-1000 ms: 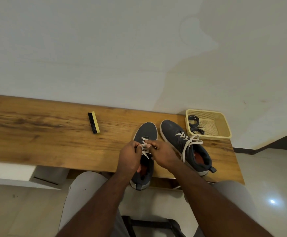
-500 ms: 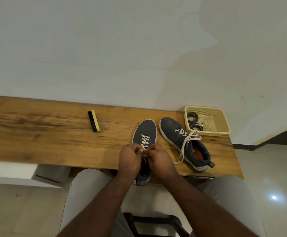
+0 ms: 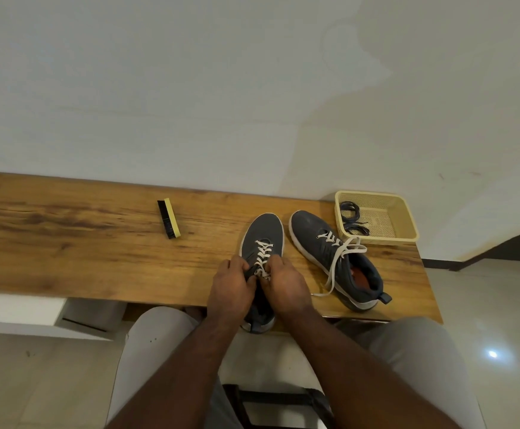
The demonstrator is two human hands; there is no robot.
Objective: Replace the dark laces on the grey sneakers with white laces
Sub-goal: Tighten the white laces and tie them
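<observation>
Because the long wooden desk [image 3: 82, 249] sets everything within easy reach of the seated person, the work sits at its near edge, where the near grey lace-up sneaker [image 3: 263, 236] points toe-first at the wall with its heel hanging just over the edge toward the lap, which I judge lets both hands draw the lace toward the body. The second grey sneaker [image 3: 330, 246] lies just to its right, angled, its white lace [image 3: 342, 252] threaded but loose, the ends trailing over the desk, so it probably awaits tying. Behind it the cream plastic mesh basket [image 3: 407, 218] holds the coiled dark laces [image 3: 350, 216], kept out of the working area. The left hand [image 3: 229, 286] and the right hand [image 3: 286, 284] meet over the near sneaker's upper eyelets, each grip curled tightly on the white crossed lace [image 3: 263, 252] there; whether they are knotting or tightening I cannot tell. The black-bristled brush with a yellow back [image 3: 169, 218] lies well apart to the left. Nothing blocks the hands.
</observation>
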